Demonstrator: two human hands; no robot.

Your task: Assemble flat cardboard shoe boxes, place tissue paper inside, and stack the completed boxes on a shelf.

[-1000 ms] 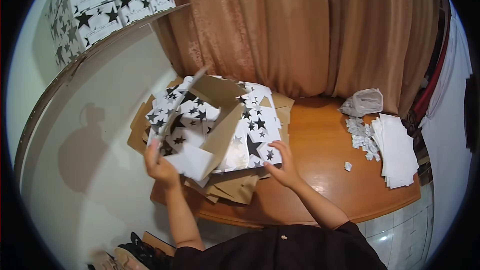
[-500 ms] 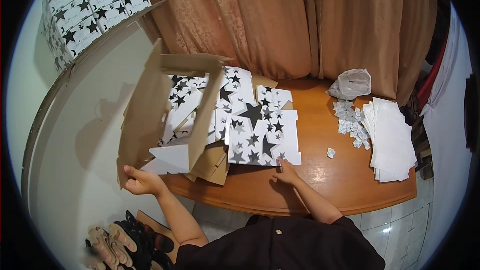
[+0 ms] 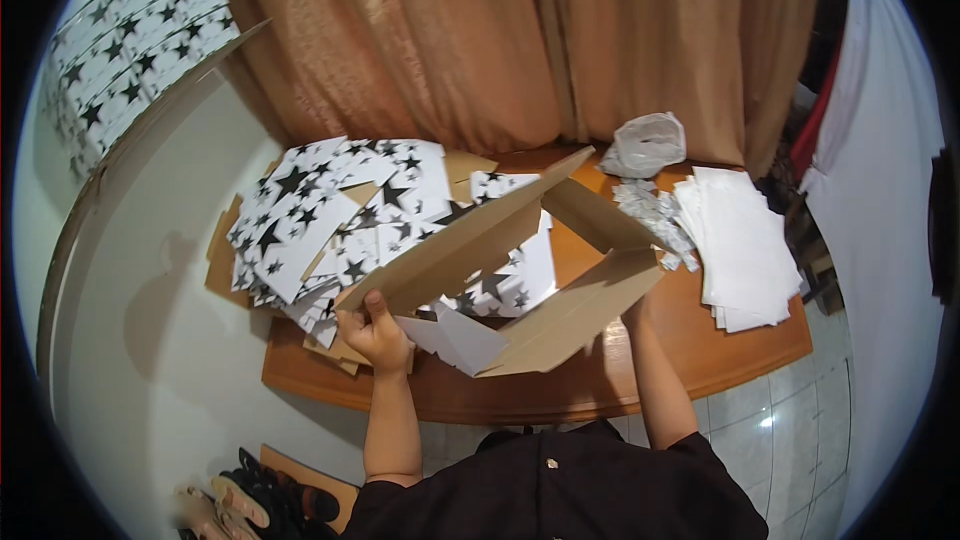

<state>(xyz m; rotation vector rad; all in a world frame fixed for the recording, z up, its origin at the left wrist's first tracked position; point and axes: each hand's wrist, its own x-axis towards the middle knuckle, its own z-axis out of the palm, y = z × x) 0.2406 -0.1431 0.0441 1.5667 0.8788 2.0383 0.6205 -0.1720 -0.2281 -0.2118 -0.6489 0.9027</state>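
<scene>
A partly folded cardboard box (image 3: pixel 580 305), brown inside with a white flap, is held tilted above the table. At its left edge my left hand (image 3: pixel 375 332) grips the board, thumb on the inner side. My right hand (image 3: pixel 637 313) is at the box's right side, mostly behind the panel, so its fingers are hidden. Through the box's opening, part of a white, star-printed flat box piece (image 3: pixel 540 260) shows on the table. To the left lies a heap of flat box blanks (image 3: pixel 300 210), white with black and grey stars.
On the wooden table (image 3: pixel 740 360), a stack of white paper sheets (image 3: pixel 745 250) lies at the right. Beside it are small silvery packets (image 3: pixel 655 210) and a clear plastic bag (image 3: pixel 645 145). Star-printed boxes (image 3: pixel 140 40) are stacked far left. Shoes (image 3: pixel 260 500) stand below.
The cardboard box has swung right, from over the left heap to in front of me. My left hand moved right with it; my right hand left the star-printed piece and went to the box's right side.
</scene>
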